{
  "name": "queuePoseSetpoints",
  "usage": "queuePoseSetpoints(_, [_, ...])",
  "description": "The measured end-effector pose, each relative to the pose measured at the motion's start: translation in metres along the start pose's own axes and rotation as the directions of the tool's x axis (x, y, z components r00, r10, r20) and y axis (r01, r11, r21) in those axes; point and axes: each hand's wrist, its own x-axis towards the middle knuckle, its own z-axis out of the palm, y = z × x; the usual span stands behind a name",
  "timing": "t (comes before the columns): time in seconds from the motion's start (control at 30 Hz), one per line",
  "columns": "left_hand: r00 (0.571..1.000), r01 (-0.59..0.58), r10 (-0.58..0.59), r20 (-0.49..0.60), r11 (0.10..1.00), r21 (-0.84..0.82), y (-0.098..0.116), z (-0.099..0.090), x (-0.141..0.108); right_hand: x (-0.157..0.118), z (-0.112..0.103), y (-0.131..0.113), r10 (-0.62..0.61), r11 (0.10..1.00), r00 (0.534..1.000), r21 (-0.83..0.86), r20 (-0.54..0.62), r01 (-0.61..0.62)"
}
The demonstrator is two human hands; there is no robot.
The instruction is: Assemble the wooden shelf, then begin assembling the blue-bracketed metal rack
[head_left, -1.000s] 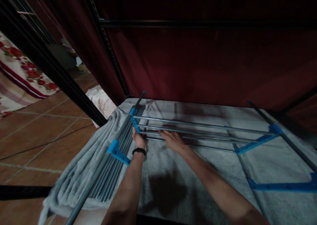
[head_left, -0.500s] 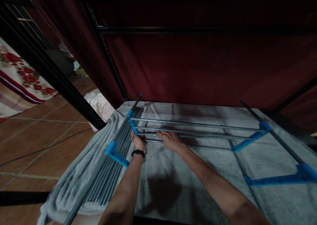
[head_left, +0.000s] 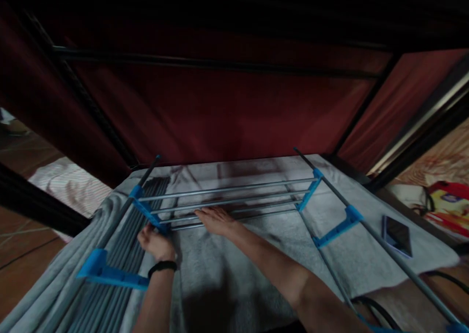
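Note:
A rack frame of grey tubes and blue plastic brackets lies on a grey blanket (head_left: 249,269). Several thin crossbars (head_left: 234,188) run between the far left bracket (head_left: 144,208) and the far right bracket (head_left: 310,190). My right hand (head_left: 216,220) lies over the lower crossbars near their left end, fingers bent round a tube. Just beside the lower end of the far left bracket is my left hand (head_left: 157,242), with a black band on the wrist. Its fingers are loosely curled and apart, with nothing visible in them. Closer in, another blue bracket (head_left: 110,274) projects from the left side tube.
A bundle of loose grey tubes (head_left: 126,250) lies under the left side of the frame. A phone (head_left: 397,236) rests on the blanket at the right. Black posts (head_left: 36,201) and a dark red curtain (head_left: 227,113) enclose the surface. A red and yellow package (head_left: 449,206) is at far right.
The view has swung right, bringing the phone and package into sight. My left hand has come away from the bracket's lower end, slightly to its left. My right hand stays on the crossbars.

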Motion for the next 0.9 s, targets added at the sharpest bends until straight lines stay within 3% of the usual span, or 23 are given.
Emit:
queuePoseSetpoints(0.03, [0.997,-0.055,0.059,-0.052,0.996,0.070,-0.003,-0.005,-0.010,-0.001,0.000,0.000,0.002,1.000,1.000,-0.002,-0.007,-0.002])
queuePoseSetpoints(0.07, [0.980,-0.189,0.198,-0.021,0.957,0.219,-0.006,-0.010,-0.022,-0.001,0.000,0.000,0.006,1.000,1.000,0.000,-0.012,-0.006])
queuePoseSetpoints(0.1, [0.966,-0.253,0.258,0.012,0.933,0.258,-0.007,-0.014,-0.034,-0.001,0.000,-0.001,0.010,1.000,1.000,0.007,-0.013,-0.010])
queuePoseSetpoints(0.13, [0.937,-0.348,0.326,0.125,0.898,0.269,-0.008,-0.019,-0.047,-0.001,0.000,-0.001,0.016,1.000,1.000,0.018,-0.011,-0.016])
queuePoseSetpoints(0.2, [0.773,-0.623,0.512,0.374,0.723,0.298,-0.004,-0.023,-0.067,-0.001,-0.001,-0.001,0.030,0.998,1.000,0.051,-0.006,-0.029])
queuePoseSetpoints(0.3, [0.545,-0.827,0.589,0.597,0.494,0.268,0.011,-0.015,-0.076,0.001,-0.003,-0.002,0.049,0.994,0.999,0.100,-0.015,-0.047])
queuePoseSetpoints(0.37, [0.435,-0.890,0.563,0.703,0.388,0.239,0.021,-0.004,-0.069,0.003,-0.005,-0.003,0.072,0.989,0.997,0.129,-0.034,-0.067])
queuePoseSetpoints(0.43, [0.366,-0.922,0.511,0.778,0.313,0.228,0.026,0.006,-0.057,0.003,-0.008,-0.004,0.098,0.985,0.994,0.148,-0.045,-0.090])
queuePoseSetpoints(0.6, [0.271,-0.956,0.435,0.859,0.226,0.187,0.028,0.013,-0.034,-0.022,-0.014,-0.006,0.101,0.989,0.978,0.121,-0.184,-0.079])
queuePoseSetpoints(0.67, [0.260,-0.959,0.430,0.865,0.222,0.178,0.028,0.012,-0.033,-0.049,-0.009,-0.001,0.146,0.983,0.960,0.140,-0.237,-0.115])
queuePoseSetpoints(0.73, [0.268,-0.956,0.427,0.864,0.233,0.181,0.029,0.010,-0.033,-0.086,0.001,0.012,0.297,0.948,0.915,0.194,-0.272,-0.250])
queuePoseSetpoints(0.8, [0.269,-0.953,0.428,0.863,0.248,0.174,0.030,0.010,-0.035,-0.128,0.015,0.033,0.488,0.871,0.827,0.213,-0.279,-0.442])
queuePoseSetpoints(0.83, [0.269,-0.952,0.431,0.861,0.257,0.169,0.031,0.010,-0.035,-0.150,0.022,0.047,0.583,0.812,0.750,0.260,-0.311,-0.523])
queuePoseSetpoints(0.9, [0.274,-0.948,0.442,0.854,0.273,0.163,0.032,0.010,-0.035,-0.192,0.032,0.078,0.732,0.681,0.551,0.391,-0.401,-0.620])
